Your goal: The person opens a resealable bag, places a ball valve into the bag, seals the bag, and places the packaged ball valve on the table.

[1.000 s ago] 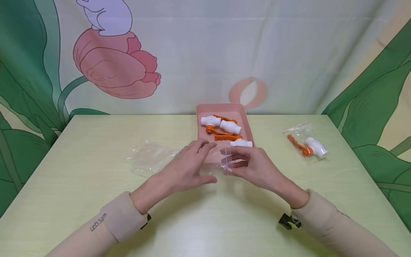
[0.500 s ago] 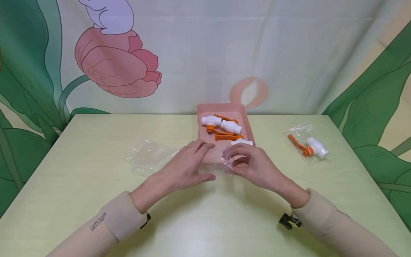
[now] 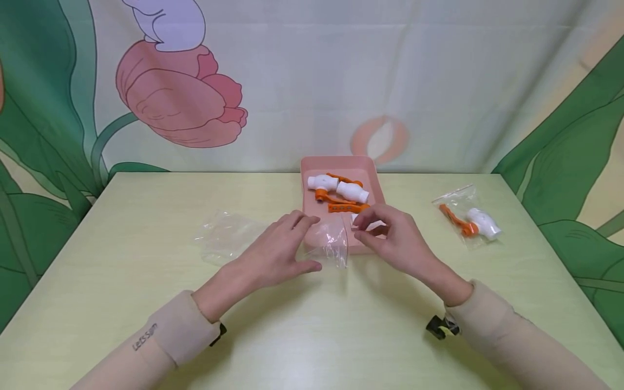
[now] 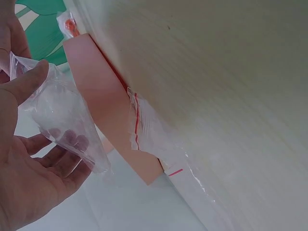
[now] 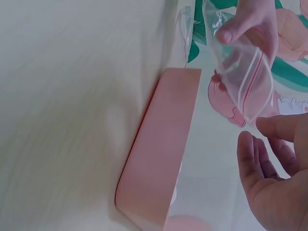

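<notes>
A clear zip bag (image 3: 333, 241) stands spread between thumb and fingers of my left hand (image 3: 273, 254), which holds it loosely. In the left wrist view the fingers show through the film of the bag (image 4: 62, 106). Its mouth, edged with a red stripe, faces my right hand (image 3: 397, 238) in the right wrist view. That hand holds nothing; its bent fingers and thumb stand slightly apart, just off the bag's mouth. Behind the hands, a pink tray (image 3: 312, 164) carries several white ball valves (image 3: 353, 192) with orange lever handles. My right hand partly hides the nearest one.
Flat on the table, left of my left hand, lie clear plastic bags or one large one (image 3: 226, 238); red stripes show in the left wrist view. A ball valve (image 3: 482, 223) in a clear bag lies at the right. A printed curtain (image 3: 292, 81) hangs behind the table.
My right hand has let go of the bag's mouth and moved slightly right and up, towards the tray. My left hand keeps the bag almost in place.
</notes>
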Demonstrator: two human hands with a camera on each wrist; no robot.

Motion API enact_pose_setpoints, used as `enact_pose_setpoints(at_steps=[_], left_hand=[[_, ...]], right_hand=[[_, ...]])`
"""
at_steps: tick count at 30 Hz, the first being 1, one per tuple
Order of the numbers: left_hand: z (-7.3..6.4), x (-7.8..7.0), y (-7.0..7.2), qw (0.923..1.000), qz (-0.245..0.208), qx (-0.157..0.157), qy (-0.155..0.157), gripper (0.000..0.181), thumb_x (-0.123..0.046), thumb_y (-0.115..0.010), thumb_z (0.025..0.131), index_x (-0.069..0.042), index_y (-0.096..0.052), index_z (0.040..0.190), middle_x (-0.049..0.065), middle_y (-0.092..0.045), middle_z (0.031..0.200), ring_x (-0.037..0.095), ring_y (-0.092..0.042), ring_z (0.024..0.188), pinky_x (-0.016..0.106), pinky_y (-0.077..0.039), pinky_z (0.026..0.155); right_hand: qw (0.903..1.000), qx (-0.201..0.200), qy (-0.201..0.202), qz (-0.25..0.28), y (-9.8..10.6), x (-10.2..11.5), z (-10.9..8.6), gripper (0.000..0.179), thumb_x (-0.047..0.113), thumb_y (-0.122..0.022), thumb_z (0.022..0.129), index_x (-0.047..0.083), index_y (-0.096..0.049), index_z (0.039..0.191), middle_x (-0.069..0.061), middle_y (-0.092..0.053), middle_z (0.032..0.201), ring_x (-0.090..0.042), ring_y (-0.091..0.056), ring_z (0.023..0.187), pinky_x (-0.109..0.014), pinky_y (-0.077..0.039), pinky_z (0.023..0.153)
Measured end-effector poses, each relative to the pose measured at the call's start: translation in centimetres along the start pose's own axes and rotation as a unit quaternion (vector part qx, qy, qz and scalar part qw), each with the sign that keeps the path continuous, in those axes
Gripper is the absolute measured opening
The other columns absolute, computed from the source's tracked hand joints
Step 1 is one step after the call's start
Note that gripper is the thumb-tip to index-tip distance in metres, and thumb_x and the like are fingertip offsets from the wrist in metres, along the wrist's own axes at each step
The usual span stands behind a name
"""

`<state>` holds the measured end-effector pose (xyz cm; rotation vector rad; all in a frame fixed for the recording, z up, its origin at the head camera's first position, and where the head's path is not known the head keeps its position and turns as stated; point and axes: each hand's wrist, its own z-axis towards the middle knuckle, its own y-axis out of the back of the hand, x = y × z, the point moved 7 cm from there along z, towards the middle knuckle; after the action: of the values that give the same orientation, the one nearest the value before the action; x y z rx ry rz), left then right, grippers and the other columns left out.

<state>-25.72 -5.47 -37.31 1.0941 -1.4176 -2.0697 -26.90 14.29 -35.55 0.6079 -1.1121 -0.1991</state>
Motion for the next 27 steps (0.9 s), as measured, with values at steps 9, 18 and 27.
enact_pose_setpoints(at_steps=[9,18,27], left_hand=[[-0.1,0.0,0.0,0.9999,-0.009,0.005,-0.002,0.081,-0.036,-0.089,0.082,-0.001,-0.05,0.145,0.012,-0.057,0.123,0.022,-0.056,0.103,0.039,-0.051,0.092],[-0.1,-0.1,-0.1,0.9999,-0.01,0.004,-0.007,0.081,-0.037,-0.088,0.083,-0.002,-0.05,0.145,0.012,-0.057,0.123,0.023,-0.056,0.103,0.04,-0.05,0.094],[0.0,-0.1,-0.2,0.9999,-0.01,0.009,-0.006,0.082,-0.037,-0.089,0.082,-0.002,-0.05,0.145,0.012,-0.057,0.125,0.023,-0.056,0.103,0.04,-0.05,0.094]], right_hand=[[0.9965,0.017,-0.034,-0.074,0.4,-2.2,1.8,0.032,-0.003,-0.082,0.083,-0.006,-0.069,0.112,-0.017,-0.065,0.117,-0.039,-0.066,0.108,-0.05,-0.055,0.095],[0.9732,0.094,-0.062,-0.201,-0.6,-4.0,3.2,0.042,0.0,-0.082,0.083,-0.01,-0.066,0.121,-0.022,-0.062,0.128,-0.038,-0.06,0.115,-0.05,-0.052,0.097],[0.9608,0.136,-0.092,-0.223,-1.4,-5.0,3.9,0.057,-0.002,-0.08,0.082,-0.006,-0.057,0.133,-0.018,-0.065,0.115,-0.033,-0.061,0.097,-0.043,-0.055,0.081]])
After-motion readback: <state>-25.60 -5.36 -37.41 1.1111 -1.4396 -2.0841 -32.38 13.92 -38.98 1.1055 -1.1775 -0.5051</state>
